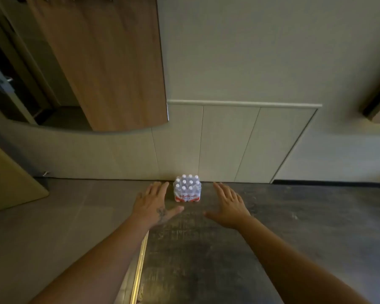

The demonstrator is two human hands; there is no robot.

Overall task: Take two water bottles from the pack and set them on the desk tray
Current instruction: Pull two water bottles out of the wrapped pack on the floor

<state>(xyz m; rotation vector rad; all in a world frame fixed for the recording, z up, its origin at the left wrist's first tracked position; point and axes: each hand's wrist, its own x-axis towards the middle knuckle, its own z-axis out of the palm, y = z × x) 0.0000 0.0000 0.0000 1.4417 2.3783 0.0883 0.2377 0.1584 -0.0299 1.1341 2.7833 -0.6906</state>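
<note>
A shrink-wrapped pack of water bottles stands on the floor against the wall, with white caps on top and a red and white label band at its base. My left hand is stretched out to the left of the pack, palm down, fingers apart, holding nothing. On the pack's right, my right hand is spread the same way and is empty too. Both hands are apart from the pack. No desk tray is in view.
The floor changes from grey tile on the left to dark carpet on the right, with a metal strip between them. A wooden panel hangs at upper left. Pale wall panels stand behind the pack.
</note>
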